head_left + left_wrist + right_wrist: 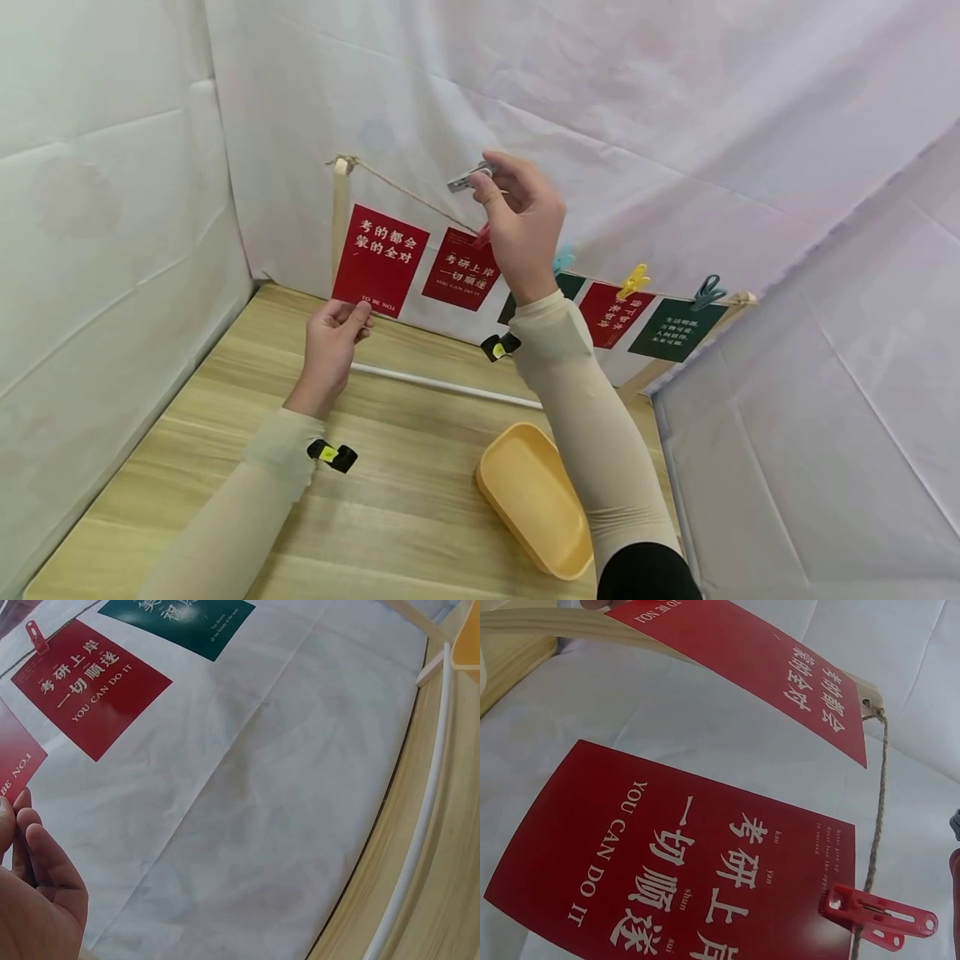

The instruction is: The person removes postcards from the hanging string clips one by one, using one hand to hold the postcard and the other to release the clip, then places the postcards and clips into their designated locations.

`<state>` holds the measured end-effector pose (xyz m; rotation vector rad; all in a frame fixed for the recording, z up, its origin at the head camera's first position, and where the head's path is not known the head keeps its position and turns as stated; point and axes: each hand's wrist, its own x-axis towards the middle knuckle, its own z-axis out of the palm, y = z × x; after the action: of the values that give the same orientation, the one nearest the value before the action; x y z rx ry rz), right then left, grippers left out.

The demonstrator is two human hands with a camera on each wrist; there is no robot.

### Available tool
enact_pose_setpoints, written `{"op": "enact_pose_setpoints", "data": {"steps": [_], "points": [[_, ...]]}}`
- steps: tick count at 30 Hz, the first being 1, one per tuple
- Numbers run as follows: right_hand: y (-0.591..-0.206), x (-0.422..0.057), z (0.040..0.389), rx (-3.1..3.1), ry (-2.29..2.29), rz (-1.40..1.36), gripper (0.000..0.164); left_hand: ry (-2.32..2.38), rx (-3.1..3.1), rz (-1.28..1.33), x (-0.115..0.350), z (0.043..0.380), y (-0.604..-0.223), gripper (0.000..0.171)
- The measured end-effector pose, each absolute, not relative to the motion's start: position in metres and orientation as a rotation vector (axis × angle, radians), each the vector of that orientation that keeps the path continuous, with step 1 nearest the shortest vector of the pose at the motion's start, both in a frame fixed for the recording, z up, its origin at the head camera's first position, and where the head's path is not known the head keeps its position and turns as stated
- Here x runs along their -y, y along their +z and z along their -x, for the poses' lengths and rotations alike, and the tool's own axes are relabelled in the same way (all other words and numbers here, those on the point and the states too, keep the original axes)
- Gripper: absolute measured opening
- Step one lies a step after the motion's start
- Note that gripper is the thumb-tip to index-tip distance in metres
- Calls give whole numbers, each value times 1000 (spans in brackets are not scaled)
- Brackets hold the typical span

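My left hand (332, 348) pinches the bottom edge of a red card (381, 262) with white writing, holding it up near the left end of a twine line (408, 193). The card's upper edge lies close to the twine; whether they touch I cannot tell. In the left wrist view only a corner of this card (16, 759) shows above the fingers. My right hand (522, 218) is raised above the twine and pinches a grey clothespin (469, 177). Below it, a second red card (660, 855) hangs from the twine by a red clothespin (881, 915).
Further right, green and red cards hang under blue, yellow (633, 282) and dark teal (708, 292) clothespins. Wooden posts (341, 212) hold the twine ends. A white rod (450, 385) runs low along the frame. On the wooden table stands a yellow tray (536, 500), partly behind my right arm.
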<state>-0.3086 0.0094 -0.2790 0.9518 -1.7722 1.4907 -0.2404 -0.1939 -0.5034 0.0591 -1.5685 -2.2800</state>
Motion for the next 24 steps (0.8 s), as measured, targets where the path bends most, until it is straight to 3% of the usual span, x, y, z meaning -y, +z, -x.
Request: {"op": "enact_pose_setpoints", "data": {"steps": [24], "points": [[-274, -47, 292, 1680, 1511, -906, 25, -2311, 1548, -132, 201, 234, -500, 14]]}}
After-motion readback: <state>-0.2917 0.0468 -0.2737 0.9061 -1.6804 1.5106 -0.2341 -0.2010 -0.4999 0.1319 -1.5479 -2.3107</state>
